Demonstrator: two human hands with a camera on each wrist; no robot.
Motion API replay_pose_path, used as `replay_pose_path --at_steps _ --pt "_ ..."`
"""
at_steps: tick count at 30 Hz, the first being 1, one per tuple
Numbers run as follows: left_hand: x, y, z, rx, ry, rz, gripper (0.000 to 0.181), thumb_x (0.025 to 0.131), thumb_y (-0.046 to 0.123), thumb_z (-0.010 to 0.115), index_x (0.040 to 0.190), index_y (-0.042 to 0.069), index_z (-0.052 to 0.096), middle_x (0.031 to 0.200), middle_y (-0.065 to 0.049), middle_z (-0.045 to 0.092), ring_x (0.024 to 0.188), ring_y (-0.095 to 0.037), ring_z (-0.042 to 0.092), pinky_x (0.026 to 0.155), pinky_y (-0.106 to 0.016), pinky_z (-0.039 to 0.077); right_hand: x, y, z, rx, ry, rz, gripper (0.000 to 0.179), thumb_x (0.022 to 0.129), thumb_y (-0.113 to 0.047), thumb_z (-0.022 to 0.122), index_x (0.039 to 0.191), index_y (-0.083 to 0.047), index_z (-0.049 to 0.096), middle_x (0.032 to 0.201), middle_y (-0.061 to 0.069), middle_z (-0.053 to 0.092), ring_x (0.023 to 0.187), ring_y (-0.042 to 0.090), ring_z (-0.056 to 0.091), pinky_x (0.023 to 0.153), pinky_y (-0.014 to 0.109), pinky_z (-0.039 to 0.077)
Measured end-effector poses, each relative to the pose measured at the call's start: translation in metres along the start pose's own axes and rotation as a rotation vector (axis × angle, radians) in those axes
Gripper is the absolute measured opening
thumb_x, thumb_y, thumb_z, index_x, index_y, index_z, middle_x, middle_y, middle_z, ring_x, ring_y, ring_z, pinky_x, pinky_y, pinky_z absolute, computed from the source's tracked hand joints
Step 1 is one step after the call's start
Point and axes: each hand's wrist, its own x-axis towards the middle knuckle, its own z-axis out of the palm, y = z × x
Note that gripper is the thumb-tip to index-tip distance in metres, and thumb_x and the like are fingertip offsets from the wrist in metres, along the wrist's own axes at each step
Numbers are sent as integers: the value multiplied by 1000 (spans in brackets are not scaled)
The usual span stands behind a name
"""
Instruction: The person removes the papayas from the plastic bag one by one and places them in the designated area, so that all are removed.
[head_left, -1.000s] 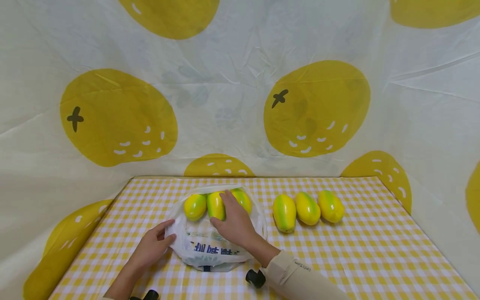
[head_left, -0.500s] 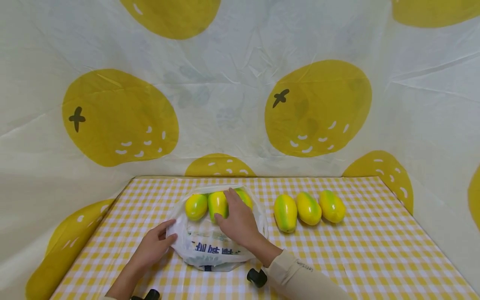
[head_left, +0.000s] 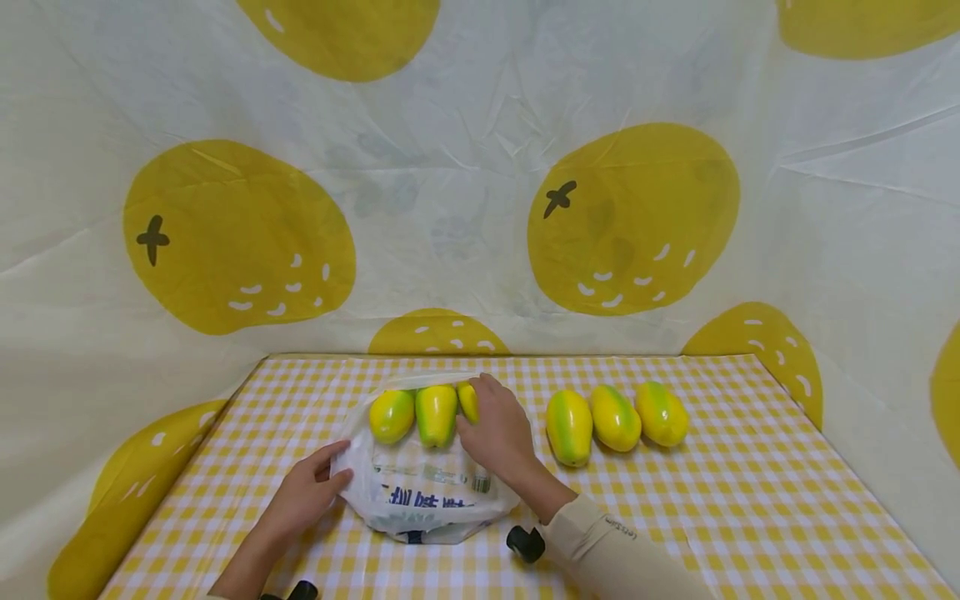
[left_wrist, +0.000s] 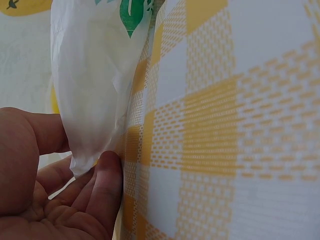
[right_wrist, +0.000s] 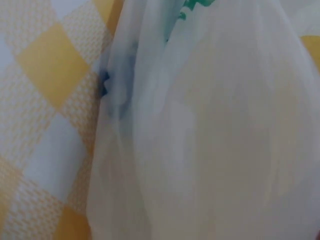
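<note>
A white plastic bag (head_left: 420, 525) with blue lettering stands wide-mouthed on the table. Inside it, in a row at the far side, lie three yellow-green papayas: the left papaya (head_left: 391, 417), the middle papaya (head_left: 436, 415) and the right papaya (head_left: 468, 400), which is partly covered. My left hand (head_left: 303, 496) pinches the bag's left edge; in the left wrist view, plastic passes between the thumb and fingers (left_wrist: 105, 190). My right hand (head_left: 501, 433) is inside the bag's mouth, over the right papaya. Whether it grips that papaya is hidden. The right wrist view shows mostly the bag's side (right_wrist: 215, 130).
Three more papayas lie side by side right of the bag: a near one (head_left: 569, 427), one in the middle (head_left: 616, 418) and one at the far right (head_left: 662, 414). A yellow-checked cloth (head_left: 742, 500) covers the table. A fruit-printed curtain (head_left: 442, 208) hangs behind.
My right hand has moved right, from the middle papaya in the bag to over the right one, uncovering the middle papaya. The left hand stays at the bag's edge.
</note>
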Motion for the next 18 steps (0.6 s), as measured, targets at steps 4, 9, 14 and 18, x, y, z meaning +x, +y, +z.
replay_pose_path --at_steps 4,9,14,18 --pt "1 -1 1 2 0 -4 61 104 26 61 160 9 42 166 -25 37 152 -44 41 120 -59 40 2 6 2 -17 43 -31 49 89 -21 79 133 -4 67 142 17 64 127 42 62 103 60 53" --pt "2 -1 1 7 3 -4 60 105 26 61 159 9 42 166 -24 36 152 -44 40 121 -59 39 5 13 3 -11 70 -37 47 86 -22 81 129 -6 69 132 13 70 117 38 65 99 58 53" --pt "2 0 1 12 10 -16 60 104 26 61 159 10 42 166 -25 37 151 -44 41 119 -59 40 8 20 7 17 39 10 48 86 -25 79 130 -6 70 130 12 70 113 34 61 98 50 53" --pt "2 -1 1 14 13 -7 60 104 26 61 159 10 43 165 -25 39 150 -44 43 119 -59 42 8 25 10 34 -27 35 56 87 -28 81 135 -5 66 138 15 65 122 37 60 103 51 53"
